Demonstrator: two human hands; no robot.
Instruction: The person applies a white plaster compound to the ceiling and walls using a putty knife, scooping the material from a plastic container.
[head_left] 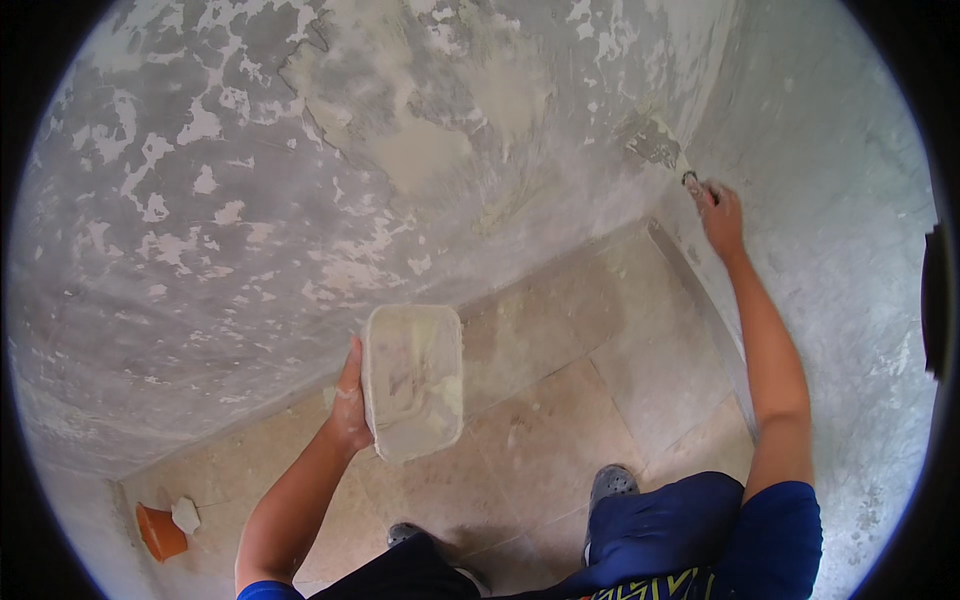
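Observation:
In my right hand (722,215), closed round its handle, is a putty knife (658,145). Its wide blade lies against the grey wall (250,300) close to the corner, with pale filler around it. My left hand (350,400) grips the side of a clear plastic tub (412,380), held out over the floor. Cream-coloured filler is smeared on the tub's inner walls. A large patch of cream filler (425,150) covers the wall left of the knife, its edges uneven.
A second wall (850,200) meets the first at the right. Tiled floor (540,430) runs below, with my shoes (612,482) on it. An orange pot (161,532) lies tilted in the far left corner beside a small whitish piece (186,515).

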